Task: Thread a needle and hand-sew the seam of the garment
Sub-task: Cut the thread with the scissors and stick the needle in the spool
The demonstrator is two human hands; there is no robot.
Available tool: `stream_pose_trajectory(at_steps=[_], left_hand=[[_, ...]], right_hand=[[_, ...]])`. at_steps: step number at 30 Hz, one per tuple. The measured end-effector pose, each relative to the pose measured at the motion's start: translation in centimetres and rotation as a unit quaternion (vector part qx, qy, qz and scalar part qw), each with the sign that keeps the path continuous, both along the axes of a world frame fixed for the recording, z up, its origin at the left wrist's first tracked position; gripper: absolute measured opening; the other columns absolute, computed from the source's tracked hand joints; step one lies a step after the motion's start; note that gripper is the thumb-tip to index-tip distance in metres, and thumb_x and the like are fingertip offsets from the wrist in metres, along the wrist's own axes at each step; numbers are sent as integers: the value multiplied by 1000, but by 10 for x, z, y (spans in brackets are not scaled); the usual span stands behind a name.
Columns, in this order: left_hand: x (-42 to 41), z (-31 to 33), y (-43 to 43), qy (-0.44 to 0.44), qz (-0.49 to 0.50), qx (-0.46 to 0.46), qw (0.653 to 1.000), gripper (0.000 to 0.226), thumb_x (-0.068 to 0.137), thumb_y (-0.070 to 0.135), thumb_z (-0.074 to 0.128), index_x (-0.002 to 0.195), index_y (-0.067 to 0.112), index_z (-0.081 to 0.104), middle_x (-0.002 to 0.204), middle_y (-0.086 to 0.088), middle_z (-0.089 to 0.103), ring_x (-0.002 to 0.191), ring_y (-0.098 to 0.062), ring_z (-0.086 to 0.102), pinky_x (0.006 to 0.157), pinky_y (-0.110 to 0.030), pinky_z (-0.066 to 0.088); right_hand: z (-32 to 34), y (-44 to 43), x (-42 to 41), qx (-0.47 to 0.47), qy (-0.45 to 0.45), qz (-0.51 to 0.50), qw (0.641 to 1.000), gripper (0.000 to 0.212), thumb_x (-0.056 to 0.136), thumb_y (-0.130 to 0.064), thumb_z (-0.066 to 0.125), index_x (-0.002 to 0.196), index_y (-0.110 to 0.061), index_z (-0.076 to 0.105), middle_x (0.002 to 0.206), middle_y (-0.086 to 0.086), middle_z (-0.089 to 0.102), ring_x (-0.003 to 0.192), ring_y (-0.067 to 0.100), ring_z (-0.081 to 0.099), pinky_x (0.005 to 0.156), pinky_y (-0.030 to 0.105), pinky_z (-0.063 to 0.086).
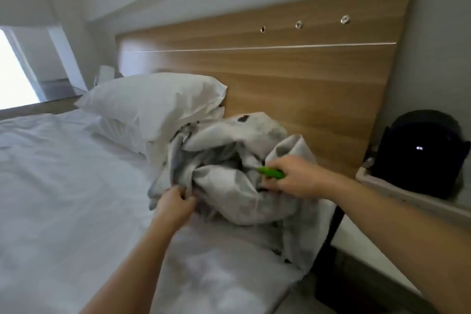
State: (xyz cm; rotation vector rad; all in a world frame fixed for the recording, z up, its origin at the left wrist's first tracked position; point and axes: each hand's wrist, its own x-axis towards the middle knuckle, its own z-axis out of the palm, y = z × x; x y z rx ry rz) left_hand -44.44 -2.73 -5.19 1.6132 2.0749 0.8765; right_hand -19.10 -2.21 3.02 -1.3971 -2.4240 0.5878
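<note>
A crumpled white-and-grey patterned garment (229, 160) lies in a heap at the bed's right side, near the headboard. My left hand (175, 202) grips a fold at the heap's lower left. My right hand (293, 176) rests against the right of the heap and holds a small bright green object (271, 173), its tip pointing left over the cloth. No needle or thread can be made out; the picture is blurred.
White bed sheet (63, 186) spreads to the left. Two white pillows (153, 102) are stacked behind the garment against a wooden headboard (305, 79). A black backpack (420, 155) stands on a ledge at the right. A bright doorway is far left.
</note>
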Motion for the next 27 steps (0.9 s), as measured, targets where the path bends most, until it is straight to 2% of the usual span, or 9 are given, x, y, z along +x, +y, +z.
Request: stream_pose_trajectory(at_steps=[2,4,9,12,16,19,22,24,27], left_hand=[[-9,-10,-12,126,-100,-192,968,19,89,21,59,90,4,67,89,-15,67,83,-27,62,72,-33,50],[-13,-14,-20,173,-95,-230,953,17,84,17,57,88,7,69,88,-15,69,87,-30,67,76,-36,56],[19,-12,-2,169,-60,138,974,40,89,36,57,127,27,52,131,0,51,120,-23,48,97,-38,42],[49,-5,12,168,-178,89,966,72,87,45,59,148,31,23,151,2,32,133,-24,39,106,-40,37],[73,4,13,207,-316,-112,919,19,88,18,52,104,17,61,99,-3,64,94,-23,59,73,-27,45],[70,20,-6,223,-478,-194,827,18,87,28,57,73,17,56,65,8,51,62,-9,46,59,-27,36],[64,46,-28,129,-561,-333,746,15,84,42,64,90,30,70,74,23,66,69,6,59,67,-13,47],[59,56,-29,26,-514,-330,791,21,88,41,64,97,24,73,79,19,71,76,4,66,71,-14,51],[66,47,-5,-6,-343,-76,936,12,91,31,63,98,24,69,85,15,71,82,3,65,78,-21,53]], right_hand=[[-19,-5,7,-91,-125,49,987,22,94,-25,57,73,-20,54,67,-4,52,60,10,48,56,24,37],[-31,-10,13,-138,-126,47,981,22,93,-24,58,71,-22,58,68,-10,61,58,4,56,57,20,45],[-23,-2,34,-223,25,17,974,20,94,-21,57,75,-19,64,71,-7,72,59,1,57,58,17,48],[-15,5,45,-227,103,-16,968,18,95,-21,56,80,-16,65,72,-5,70,55,5,49,59,19,47],[-11,19,52,-128,414,-164,886,19,97,-17,52,85,-6,62,51,-6,51,41,2,40,63,25,49],[-6,36,61,21,540,-288,790,25,99,-20,50,76,-14,59,68,0,51,43,1,44,70,30,49],[-16,45,54,22,454,-282,845,30,100,-22,45,77,-18,64,89,7,58,70,12,51,76,27,44],[-31,46,40,-40,367,-239,898,28,101,-20,44,86,-11,66,93,2,60,84,16,55,77,25,44],[-56,39,23,-152,194,-175,953,21,98,-21,50,103,-3,60,87,2,58,84,20,53,77,32,43]])
